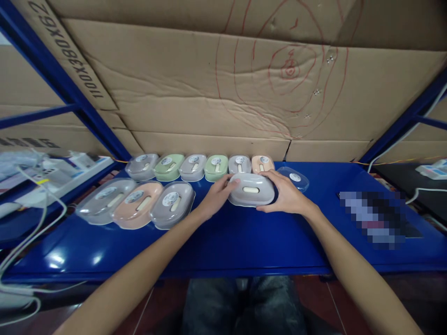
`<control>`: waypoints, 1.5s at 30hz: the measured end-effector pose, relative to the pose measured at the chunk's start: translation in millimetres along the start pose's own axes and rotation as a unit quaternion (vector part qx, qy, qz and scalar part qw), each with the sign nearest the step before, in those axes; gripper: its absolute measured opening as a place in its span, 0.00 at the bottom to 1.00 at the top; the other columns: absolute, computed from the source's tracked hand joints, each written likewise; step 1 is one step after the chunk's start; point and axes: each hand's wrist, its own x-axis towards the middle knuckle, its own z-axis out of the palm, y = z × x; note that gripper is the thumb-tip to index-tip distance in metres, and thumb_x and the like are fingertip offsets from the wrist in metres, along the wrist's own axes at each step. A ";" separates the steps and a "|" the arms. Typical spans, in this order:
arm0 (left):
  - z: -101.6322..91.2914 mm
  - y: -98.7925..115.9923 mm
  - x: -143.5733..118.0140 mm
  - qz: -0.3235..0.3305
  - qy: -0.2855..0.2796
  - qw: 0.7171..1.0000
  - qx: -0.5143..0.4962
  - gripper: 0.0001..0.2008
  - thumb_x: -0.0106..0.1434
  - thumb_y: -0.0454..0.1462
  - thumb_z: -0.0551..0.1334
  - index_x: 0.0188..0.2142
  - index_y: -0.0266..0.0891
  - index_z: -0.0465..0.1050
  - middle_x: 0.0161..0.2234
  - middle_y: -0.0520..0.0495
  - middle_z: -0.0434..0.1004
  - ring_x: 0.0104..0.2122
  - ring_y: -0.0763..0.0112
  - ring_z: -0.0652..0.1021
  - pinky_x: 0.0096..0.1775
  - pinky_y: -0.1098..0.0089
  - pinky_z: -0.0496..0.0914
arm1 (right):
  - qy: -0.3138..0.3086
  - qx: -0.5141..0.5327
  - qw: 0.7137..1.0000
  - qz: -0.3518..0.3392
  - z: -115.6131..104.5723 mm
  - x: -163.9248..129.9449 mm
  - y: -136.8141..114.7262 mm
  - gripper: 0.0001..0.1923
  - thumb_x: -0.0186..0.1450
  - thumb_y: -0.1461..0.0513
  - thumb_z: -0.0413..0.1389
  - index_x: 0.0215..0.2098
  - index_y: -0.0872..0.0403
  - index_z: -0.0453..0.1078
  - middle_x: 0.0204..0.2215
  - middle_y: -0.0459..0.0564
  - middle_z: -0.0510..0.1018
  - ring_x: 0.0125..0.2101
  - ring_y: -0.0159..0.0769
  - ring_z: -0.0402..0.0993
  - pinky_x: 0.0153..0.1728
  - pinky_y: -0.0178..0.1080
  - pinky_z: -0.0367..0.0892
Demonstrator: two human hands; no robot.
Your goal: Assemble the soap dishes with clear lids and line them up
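Observation:
Between both hands is a grey rounded box with a pale oblong piece set in its middle. It is tilted toward me, above the blue table. My left hand grips its left end, thumb on the top edge. On the right end, my right hand has its fingers behind and its thumb low on the near side. No round sticker shows on this box. Just beyond my right hand, a clear plastic lid with a round sticker lies on the table, partly hidden by that hand.
Similar grey, green and peach boxes with clear covers and round stickers form a back row. Several larger-looking ones, including a peach box, stand front left. A pixelated item lies right on the blue table. Cardboard walls the back.

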 end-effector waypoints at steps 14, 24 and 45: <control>-8.5 -23.6 12.6 -0.172 -0.038 0.958 -0.228 0.14 0.60 0.37 0.75 0.45 0.35 0.82 0.41 0.38 0.88 0.43 0.52 0.86 0.46 0.55 0.84 | 0.157 -0.055 0.985 0.035 -11.1 0.7 23.2 0.25 0.74 0.44 0.61 0.62 0.46 0.76 0.56 0.58 0.81 0.59 0.58 0.77 0.64 0.63 0.71; -19.0 -15.4 12.5 -0.205 -0.056 0.947 -0.240 0.16 0.64 0.42 0.73 0.50 0.41 0.82 0.48 0.38 0.87 0.54 0.46 0.84 0.54 0.51 0.81 | -0.005 -0.174 0.965 0.195 -38.4 -25.2 106.3 0.41 0.66 0.40 0.67 0.71 0.48 0.71 0.62 0.63 0.78 0.62 0.65 0.73 0.61 0.67 0.71; -17.8 -5.3 12.9 -0.257 -0.078 0.916 -0.296 0.25 0.69 0.56 0.63 0.53 0.40 0.79 0.48 0.36 0.88 0.52 0.42 0.85 0.54 0.43 0.80 | 0.155 -0.019 0.988 -0.018 -2.2 0.8 1.3 0.37 0.66 0.45 0.67 0.70 0.44 0.69 0.65 0.58 0.75 0.66 0.60 0.71 0.68 0.63 0.69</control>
